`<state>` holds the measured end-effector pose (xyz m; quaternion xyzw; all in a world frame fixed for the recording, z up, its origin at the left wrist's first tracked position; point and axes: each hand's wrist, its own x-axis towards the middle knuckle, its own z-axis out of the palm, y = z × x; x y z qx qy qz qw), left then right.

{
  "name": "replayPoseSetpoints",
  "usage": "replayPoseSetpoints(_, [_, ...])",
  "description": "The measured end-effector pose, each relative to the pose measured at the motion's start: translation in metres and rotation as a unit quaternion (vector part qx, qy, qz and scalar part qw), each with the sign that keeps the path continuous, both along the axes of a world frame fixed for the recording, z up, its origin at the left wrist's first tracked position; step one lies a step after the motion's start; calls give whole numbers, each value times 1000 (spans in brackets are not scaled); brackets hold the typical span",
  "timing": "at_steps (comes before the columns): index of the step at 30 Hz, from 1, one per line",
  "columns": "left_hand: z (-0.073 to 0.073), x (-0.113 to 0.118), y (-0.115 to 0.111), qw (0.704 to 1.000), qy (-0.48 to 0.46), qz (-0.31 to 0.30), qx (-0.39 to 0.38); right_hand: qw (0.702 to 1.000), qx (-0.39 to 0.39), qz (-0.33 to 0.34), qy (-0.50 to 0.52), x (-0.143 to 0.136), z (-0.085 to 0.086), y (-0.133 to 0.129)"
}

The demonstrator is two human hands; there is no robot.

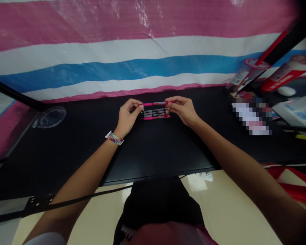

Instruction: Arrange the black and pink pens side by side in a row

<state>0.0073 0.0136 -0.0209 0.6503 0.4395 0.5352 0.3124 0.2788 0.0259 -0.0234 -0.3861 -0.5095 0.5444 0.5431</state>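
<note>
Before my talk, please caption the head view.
Left hand and right hand hold a partly pink pen beside other pens.

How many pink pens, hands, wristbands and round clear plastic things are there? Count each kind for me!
Pink pens: 2 (upper pen, lower pen)
Hands: 2 (left hand, right hand)
Wristband: 1
Round clear plastic thing: 1
Total: 6

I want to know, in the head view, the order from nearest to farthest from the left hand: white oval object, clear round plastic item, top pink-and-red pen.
1. Top pink-and-red pen: its left end is in the left hand.
2. Clear round plastic item: to the left.
3. White oval object: far to the right.
</note>
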Motion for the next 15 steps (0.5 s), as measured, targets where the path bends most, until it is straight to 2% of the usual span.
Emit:
replayPoseSetpoints(9, [2, -1, -1, 1000, 11, 16, 0, 1000, 1, -3, -3, 0, 1, 0])
replayPoseSetpoints(15, [-2, -5, 4, 998, -13, 58, 10, 998, 28, -60, -1, 3, 1, 5])
